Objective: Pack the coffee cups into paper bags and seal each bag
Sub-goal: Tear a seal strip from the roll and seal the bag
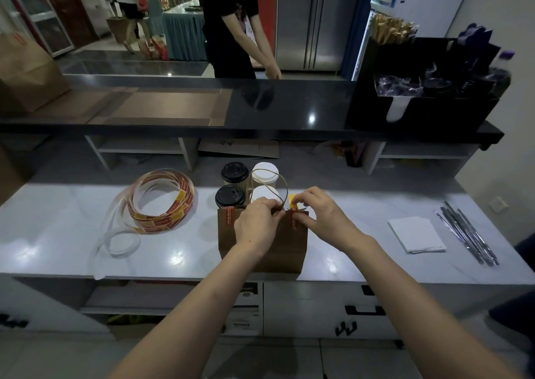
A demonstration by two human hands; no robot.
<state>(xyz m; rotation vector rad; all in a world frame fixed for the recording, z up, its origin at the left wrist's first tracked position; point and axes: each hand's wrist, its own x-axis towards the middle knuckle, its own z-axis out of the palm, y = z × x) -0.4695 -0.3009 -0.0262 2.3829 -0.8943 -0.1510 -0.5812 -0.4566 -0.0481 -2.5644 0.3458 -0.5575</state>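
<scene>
A brown paper bag stands upright at the counter's front edge, its twine handle looping up behind my hands. One red sticker sits on its top edge at the left. My left hand pinches the bag's top edge near the middle. My right hand pinches a red and yellow sticker folded over that edge. Just behind the bag stand several lidded coffee cups: two with black lids, two with white lids.
A loose roll of red and yellow sticker tape lies left on the white counter. White napkins and wrapped straws lie to the right. A black organiser stands on the raised dark ledge. A person stands beyond the ledge.
</scene>
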